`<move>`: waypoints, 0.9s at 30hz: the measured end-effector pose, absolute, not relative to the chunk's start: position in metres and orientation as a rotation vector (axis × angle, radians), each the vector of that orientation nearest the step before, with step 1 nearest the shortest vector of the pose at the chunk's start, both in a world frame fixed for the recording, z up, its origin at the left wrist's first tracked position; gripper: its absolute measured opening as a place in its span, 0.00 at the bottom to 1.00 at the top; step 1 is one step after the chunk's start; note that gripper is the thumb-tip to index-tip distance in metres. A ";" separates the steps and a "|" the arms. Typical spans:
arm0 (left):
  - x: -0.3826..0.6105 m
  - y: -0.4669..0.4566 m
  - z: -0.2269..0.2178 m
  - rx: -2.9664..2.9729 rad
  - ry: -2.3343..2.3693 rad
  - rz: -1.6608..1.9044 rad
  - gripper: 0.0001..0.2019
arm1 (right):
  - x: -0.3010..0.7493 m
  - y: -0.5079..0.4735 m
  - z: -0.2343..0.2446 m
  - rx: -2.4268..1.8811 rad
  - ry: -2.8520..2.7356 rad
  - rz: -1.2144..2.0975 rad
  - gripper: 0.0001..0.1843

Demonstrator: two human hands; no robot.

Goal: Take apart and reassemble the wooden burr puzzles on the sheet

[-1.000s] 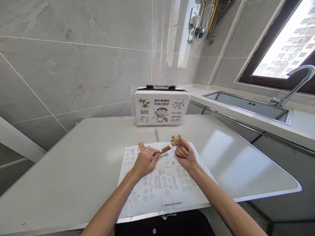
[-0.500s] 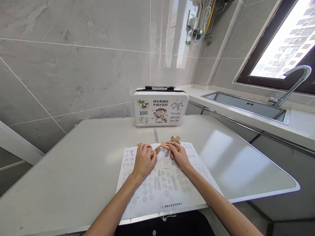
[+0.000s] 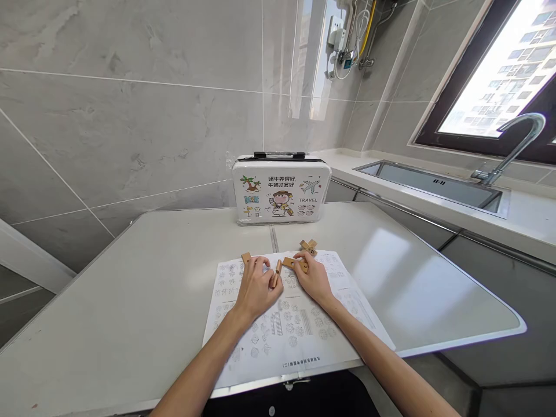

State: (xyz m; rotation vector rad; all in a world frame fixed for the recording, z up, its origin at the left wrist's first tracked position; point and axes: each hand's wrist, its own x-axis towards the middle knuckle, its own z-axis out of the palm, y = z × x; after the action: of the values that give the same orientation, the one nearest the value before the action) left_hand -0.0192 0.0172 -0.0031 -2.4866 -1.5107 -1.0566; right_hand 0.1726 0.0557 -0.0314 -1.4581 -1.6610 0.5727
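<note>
My left hand (image 3: 259, 288) is closed on a small notched wooden puzzle piece (image 3: 278, 267), which sticks up between thumb and fingers. Behind its fingertips lies another wooden block (image 3: 246, 257), partly hidden by the hand. My right hand (image 3: 313, 279) has its fingers on a flat wooden puzzle piece (image 3: 288, 262) with a notch and a dark mark. Just beyond that hand, a crossed cluster of wooden pieces (image 3: 308, 247) rests at the paper's far edge. Under both hands spreads a printed instruction sheet (image 3: 299, 341) covered in small diagrams.
A white cartoon case (image 3: 278, 197) with a black handle stands at the back of the white folding table (image 3: 130, 301), near the tiled wall. To the right are a counter with a sink (image 3: 434, 185) and a tap (image 3: 512, 150).
My left hand has turned its wooden piece from slanted to nearly upright. The right hand's piece has come down lower and its marked face now shows. The view has shifted slightly.
</note>
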 end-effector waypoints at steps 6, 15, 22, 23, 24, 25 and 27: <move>-0.018 0.017 -0.002 -2.593 -1.445 -1.040 0.15 | 0.171 0.055 -0.030 -1.453 -1.727 0.594 0.09; -0.019 0.020 -0.007 -2.433 -1.580 -1.052 0.15 | 0.170 0.053 -0.028 -1.432 -1.743 0.637 0.08; -0.021 0.023 -0.013 -2.378 -1.622 -1.024 0.12 | 0.169 0.050 -0.023 -1.433 -1.799 0.646 0.08; -0.021 0.023 -0.014 -2.381 -1.621 -1.023 0.11 | 0.169 0.049 -0.023 -1.435 -1.808 0.653 0.08; -0.022 0.023 -0.015 -2.389 -1.617 -1.021 0.10 | 0.169 0.049 -0.022 -1.438 -1.815 0.655 0.08; -0.022 0.024 -0.015 -2.398 -1.614 -1.017 0.09 | 0.168 0.049 -0.021 -1.439 -1.821 0.654 0.09; -0.023 0.024 -0.017 -2.413 -1.617 -1.002 0.08 | 0.168 0.049 -0.021 -1.441 -1.827 0.647 0.09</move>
State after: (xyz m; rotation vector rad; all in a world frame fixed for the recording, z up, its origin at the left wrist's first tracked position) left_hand -0.0230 0.0241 -0.0166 -2.4131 -1.6168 -1.0020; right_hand 0.1681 0.0486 -0.0207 -1.4415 -1.8265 0.6466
